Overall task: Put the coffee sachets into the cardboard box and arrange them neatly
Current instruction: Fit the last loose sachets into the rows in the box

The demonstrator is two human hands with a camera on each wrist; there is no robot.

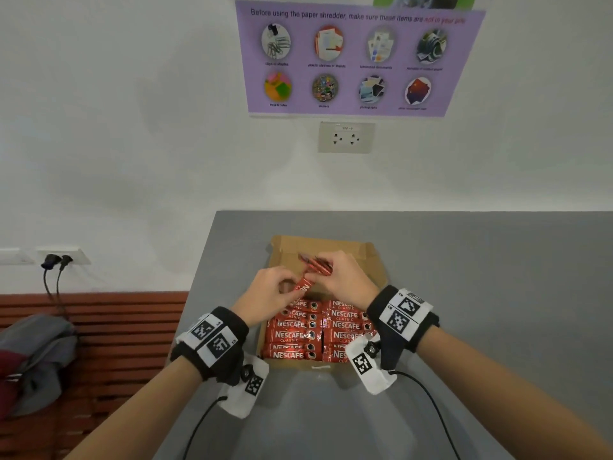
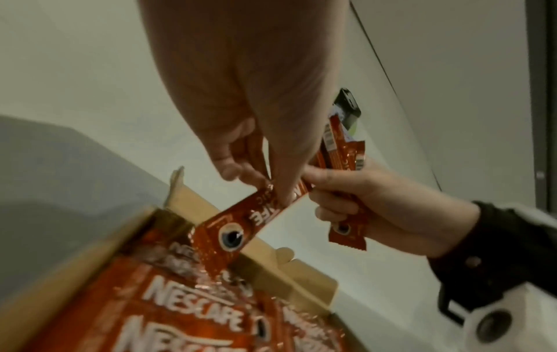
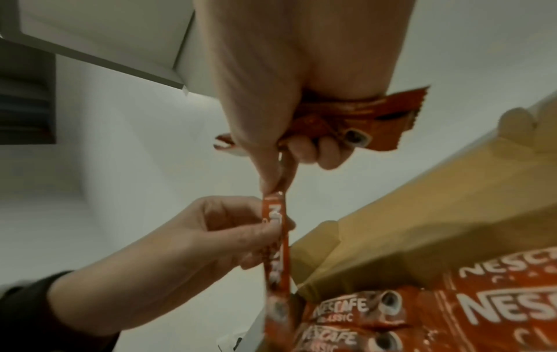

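Left hand (image 1: 265,293) pinches a single sachet (image 1: 303,287) at frame centre, above the cardboard box (image 1: 378,270). Right hand (image 1: 345,277) clenches a bundle of sachets (image 1: 315,262) and its thumb and forefinger also pinch the single sachet's upper end. The box holds two columns of packed sachets (image 1: 318,330) and sits on a grey desk (image 1: 481,277). A white wall carries a purple poster (image 1: 351,61) and a socket (image 1: 346,137). Lower left: slatted bench (image 1: 116,327).
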